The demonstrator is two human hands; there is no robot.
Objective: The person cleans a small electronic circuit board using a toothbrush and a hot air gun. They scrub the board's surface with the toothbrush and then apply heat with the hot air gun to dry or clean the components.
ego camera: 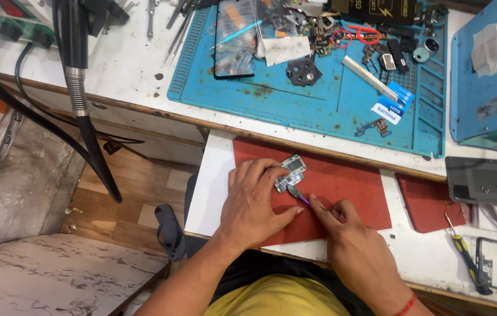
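Note:
A small phone circuit board [290, 172] lies on a red mat [348, 187] on a white pull-out shelf. My left hand [254, 202] rests flat on the mat, its fingertips pressing the board's left side. A thin tool with a purple handle and a metal tip [297, 193] is pinched in my right hand [342, 225], and its tip touches the board's lower edge.
A blue work mat [319, 96] on the bench behind holds a black phone [235, 38], a camera frame, small parts and a white stick. A blue machine [488, 70] stands right. A phone frame [485, 180], a yellow-handled screwdriver [465, 257] and a second red mat lie at right. Black hoses [84, 117] hang left.

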